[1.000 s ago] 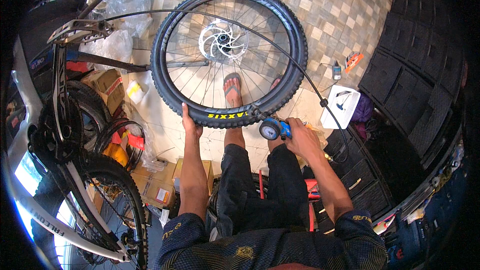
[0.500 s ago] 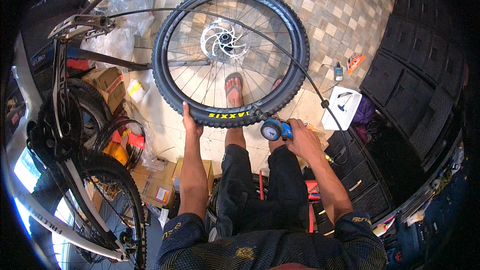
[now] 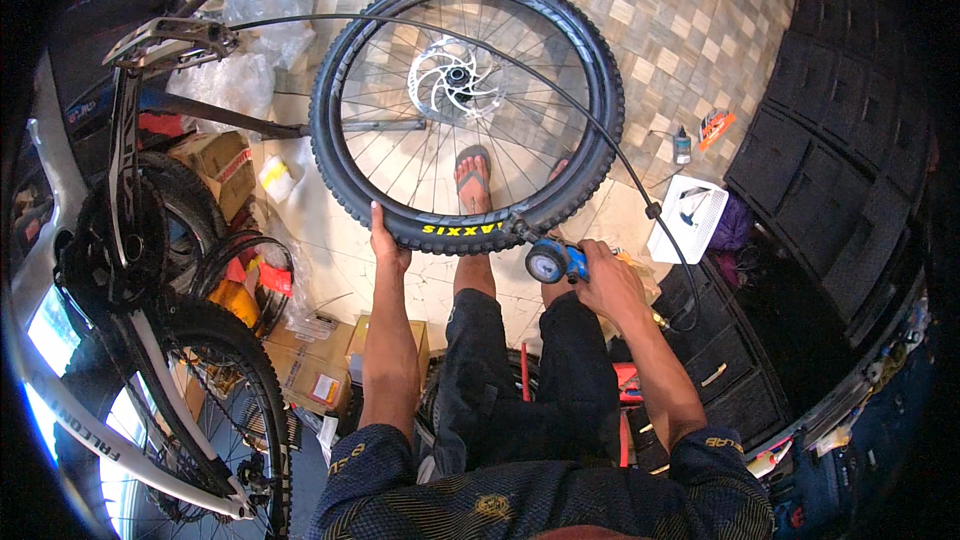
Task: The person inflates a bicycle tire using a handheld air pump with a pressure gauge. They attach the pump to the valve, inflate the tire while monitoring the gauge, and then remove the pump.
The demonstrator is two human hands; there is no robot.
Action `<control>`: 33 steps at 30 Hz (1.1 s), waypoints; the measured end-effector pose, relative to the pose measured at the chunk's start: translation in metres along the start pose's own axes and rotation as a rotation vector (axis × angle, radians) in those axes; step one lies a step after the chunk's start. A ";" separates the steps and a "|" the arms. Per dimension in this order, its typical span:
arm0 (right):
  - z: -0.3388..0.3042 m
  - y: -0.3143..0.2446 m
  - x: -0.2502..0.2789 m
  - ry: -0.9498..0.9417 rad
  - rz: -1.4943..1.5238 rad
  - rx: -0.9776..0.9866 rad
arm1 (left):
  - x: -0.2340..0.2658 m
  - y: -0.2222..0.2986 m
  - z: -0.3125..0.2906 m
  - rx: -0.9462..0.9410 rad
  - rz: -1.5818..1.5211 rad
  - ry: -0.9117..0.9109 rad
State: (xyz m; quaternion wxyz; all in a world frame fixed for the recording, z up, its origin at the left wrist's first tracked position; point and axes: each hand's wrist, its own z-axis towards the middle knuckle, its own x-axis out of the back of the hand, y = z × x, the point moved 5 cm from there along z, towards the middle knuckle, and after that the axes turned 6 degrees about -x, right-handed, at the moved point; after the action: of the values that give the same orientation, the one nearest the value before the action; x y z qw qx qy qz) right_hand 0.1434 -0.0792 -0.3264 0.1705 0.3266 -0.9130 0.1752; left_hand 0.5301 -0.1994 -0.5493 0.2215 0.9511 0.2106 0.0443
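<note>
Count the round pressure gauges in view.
1: the gauge on the blue inflator in the right hand, by the tyre's near edge. Others may be hidden.

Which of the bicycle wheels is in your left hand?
The upper-centre wheel: the left hand grips its near edge, and its tyre shows yellow lettering. The wheels at left are apart from both hands.

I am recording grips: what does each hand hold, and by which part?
Left hand: bicycle wheel, by its tire, near side. Right hand: gauge inflator, by its blue body.
</note>
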 end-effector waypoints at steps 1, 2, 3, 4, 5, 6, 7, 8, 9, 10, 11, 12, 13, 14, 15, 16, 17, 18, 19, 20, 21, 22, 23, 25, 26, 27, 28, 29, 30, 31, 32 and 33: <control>0.000 -0.001 0.001 0.001 0.002 -0.006 | 0.001 0.000 0.002 -0.007 0.003 0.007; 0.001 0.000 0.000 0.007 0.004 -0.001 | 0.000 0.001 0.003 -0.012 0.006 0.013; 0.002 0.002 -0.003 0.014 0.005 0.003 | 0.001 0.002 0.006 -0.026 0.015 0.026; 0.002 0.003 -0.005 0.021 0.008 0.008 | 0.001 0.004 0.008 -0.040 0.024 0.039; 0.002 0.002 -0.003 0.026 0.014 0.011 | 0.005 0.005 0.012 -0.054 0.033 0.052; 0.002 0.000 -0.001 0.032 0.021 0.013 | 0.008 0.008 0.017 -0.046 0.041 0.043; 0.001 -0.002 0.000 0.039 0.029 0.017 | 0.011 0.014 0.023 -0.038 0.050 0.034; 0.003 -0.001 -0.001 0.045 0.022 0.016 | 0.006 0.017 0.028 -0.031 0.056 0.016; 0.004 0.000 -0.003 0.052 0.017 0.016 | 0.004 0.020 0.030 -0.052 0.066 0.006; 0.006 0.001 -0.004 0.060 0.011 0.016 | -0.001 0.023 0.035 -0.060 0.059 -0.007; 0.008 0.002 -0.007 0.068 0.017 -0.004 | -0.003 0.028 0.038 -0.067 0.061 -0.019; 0.012 0.004 -0.007 0.076 0.024 -0.024 | -0.005 0.031 0.038 -0.097 0.084 -0.044; 0.013 0.006 -0.011 0.085 0.029 -0.043 | -0.005 0.033 0.037 -0.127 0.107 -0.069; 0.013 0.007 -0.015 0.114 0.052 -0.034 | -0.013 0.041 0.038 -0.164 0.131 -0.098; 0.016 0.007 -0.016 0.120 0.055 -0.040 | -0.020 0.047 0.040 -0.168 0.146 -0.107; 0.020 0.007 -0.014 0.124 0.057 -0.047 | -0.026 0.053 0.041 -0.171 0.162 -0.113; 0.026 0.006 -0.019 0.126 0.052 -0.049 | -0.024 0.056 0.046 -0.175 0.170 -0.116; 0.035 0.006 -0.025 0.181 0.017 0.036 | -0.025 0.060 0.053 -0.207 0.177 -0.104; 0.042 0.005 -0.036 0.234 0.035 0.071 | -0.023 0.066 0.059 -0.228 0.201 -0.111; 0.050 0.008 -0.043 0.289 0.046 0.107 | -0.025 0.072 0.061 -0.248 0.219 -0.119; 0.057 0.010 -0.049 0.342 0.056 0.144 | -0.026 0.075 0.065 -0.268 0.236 -0.125; 0.064 0.010 -0.053 0.401 0.047 0.220 | -0.023 0.077 0.073 -0.283 0.239 -0.101; 0.071 0.007 -0.056 0.373 0.051 0.191 | -0.029 0.086 0.070 -0.310 0.285 -0.125; 0.081 -0.003 -0.052 0.321 0.054 0.150 | -0.032 0.100 0.077 -0.387 0.370 -0.133; 0.088 -0.005 -0.053 0.341 0.066 0.186 | -0.033 0.107 0.083 -0.416 0.379 -0.162; 0.094 -0.006 -0.055 0.378 0.054 0.214 | -0.037 0.112 0.080 -0.420 0.397 -0.122; 0.100 -0.007 -0.054 0.416 0.043 0.241 | -0.040 0.114 0.079 -0.440 0.413 -0.132; 0.105 -0.008 -0.054 0.452 0.042 0.268 | -0.038 0.119 0.077 -0.462 0.440 -0.143; 0.112 -0.011 -0.050 0.474 0.009 0.283 | -0.040 0.121 0.073 -0.502 0.432 -0.130; 0.114 -0.013 -0.046 0.466 0.002 0.281 | -0.039 0.124 0.068 -0.557 0.437 -0.151; 0.110 -0.019 -0.035 0.461 -0.014 0.284 | -0.036 0.127 0.069 -0.605 0.374 -0.210; 0.108 -0.022 -0.029 0.454 -0.030 0.284 | -0.035 0.128 0.069 -0.647 0.313 -0.270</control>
State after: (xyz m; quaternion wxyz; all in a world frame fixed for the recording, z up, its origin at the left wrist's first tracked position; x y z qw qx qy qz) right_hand 0.1581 -0.1264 -0.4296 0.3261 0.3129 -0.8127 0.3678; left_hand 0.5597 -0.3458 -0.5542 0.5266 0.8499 0.0069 0.0160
